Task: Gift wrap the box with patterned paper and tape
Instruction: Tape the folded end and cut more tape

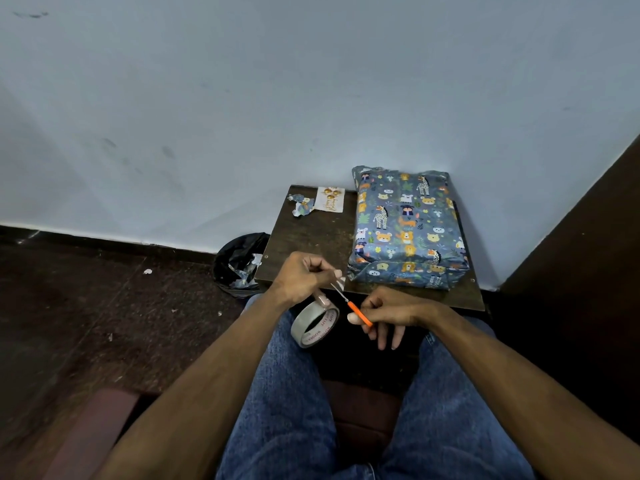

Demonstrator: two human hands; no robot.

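The box, covered in blue paper with cartoon animals, lies flat on the right part of a small dark table. In front of the table, over my lap, my left hand pinches a strip pulled from a roll of clear tape; the roll hangs below that hand. My right hand grips small orange-handled scissors, whose blades point up-left at the taut tape strip between the hands.
A white greeting tag and a crumpled scrap of the patterned paper lie at the table's back left. A black-lined bin with paper scraps stands on the floor left of the table. A wall rises behind; dark furniture stands at right.
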